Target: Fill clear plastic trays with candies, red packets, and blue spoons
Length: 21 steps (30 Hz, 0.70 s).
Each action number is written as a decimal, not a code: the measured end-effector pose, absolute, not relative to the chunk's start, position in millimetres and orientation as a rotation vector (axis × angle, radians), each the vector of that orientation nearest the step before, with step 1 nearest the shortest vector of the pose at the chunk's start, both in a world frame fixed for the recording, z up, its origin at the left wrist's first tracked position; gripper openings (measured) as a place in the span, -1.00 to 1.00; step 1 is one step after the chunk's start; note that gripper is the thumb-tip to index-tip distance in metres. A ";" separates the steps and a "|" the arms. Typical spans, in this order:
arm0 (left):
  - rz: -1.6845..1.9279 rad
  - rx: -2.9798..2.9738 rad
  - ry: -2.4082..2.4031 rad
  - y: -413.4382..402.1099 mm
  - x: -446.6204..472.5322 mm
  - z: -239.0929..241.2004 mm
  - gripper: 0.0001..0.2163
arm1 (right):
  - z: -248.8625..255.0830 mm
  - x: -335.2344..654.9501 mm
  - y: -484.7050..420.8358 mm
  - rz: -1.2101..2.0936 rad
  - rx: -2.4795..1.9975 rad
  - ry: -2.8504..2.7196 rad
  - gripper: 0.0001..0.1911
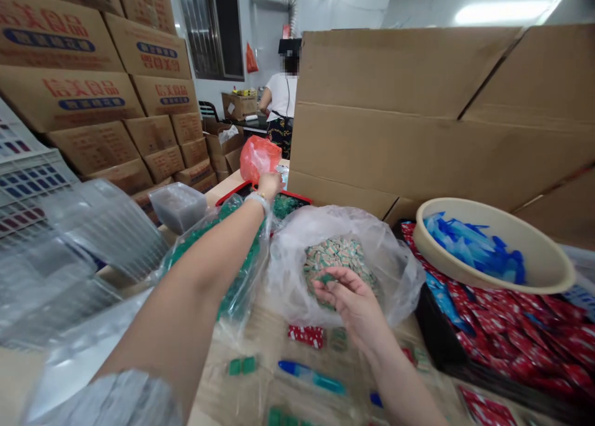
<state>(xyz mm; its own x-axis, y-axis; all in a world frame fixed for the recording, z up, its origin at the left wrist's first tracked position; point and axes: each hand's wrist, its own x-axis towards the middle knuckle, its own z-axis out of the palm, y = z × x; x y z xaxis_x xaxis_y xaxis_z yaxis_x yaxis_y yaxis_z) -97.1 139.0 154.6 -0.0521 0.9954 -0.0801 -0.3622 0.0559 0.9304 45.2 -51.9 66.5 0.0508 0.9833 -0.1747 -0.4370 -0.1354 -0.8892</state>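
My left hand (269, 184) reaches far forward, over a red-rimmed dark tray (297, 200) with green pieces in it; its fingers are too small and blurred to read. Just behind it stands a red plastic bag (259, 158). Close to me, my right hand (356, 302) pinches a small green piece (325, 279) between thumb and fingers. It hovers above a white plastic bag (290, 271), opened wide around many small greenish and pinkish packets (341, 252). Under my left arm lies a clear bag of green pieces (237, 289).
At right, a beige basin (493, 280) of blue packets sits on a black crate (430, 333) of red packets. A blue pen-shaped packet (311, 376) lies in front. Clear plastic boxes (106, 221) and stacked cartons (93, 91) fill the left. A person (281, 97) stands behind the cardboard (395, 122).
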 end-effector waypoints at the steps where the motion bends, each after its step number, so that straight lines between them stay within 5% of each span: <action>1: 1.317 0.871 1.040 123.9 -96.7 149.0 -0.96 | 66.2 45.1 -49.2 1.416 -1.017 -0.709 -0.72; 7: 0.750 0.841 0.875 -7.8 -110.2 97.0 -0.86 | 56.6 23.0 -41.5 1.092 -1.080 -0.961 -0.79; 21: 1.122 0.762 0.985 -97.3 -166.1 76.9 -0.77 | 68.7 -30.0 -75.9 1.155 -1.030 -1.509 -0.83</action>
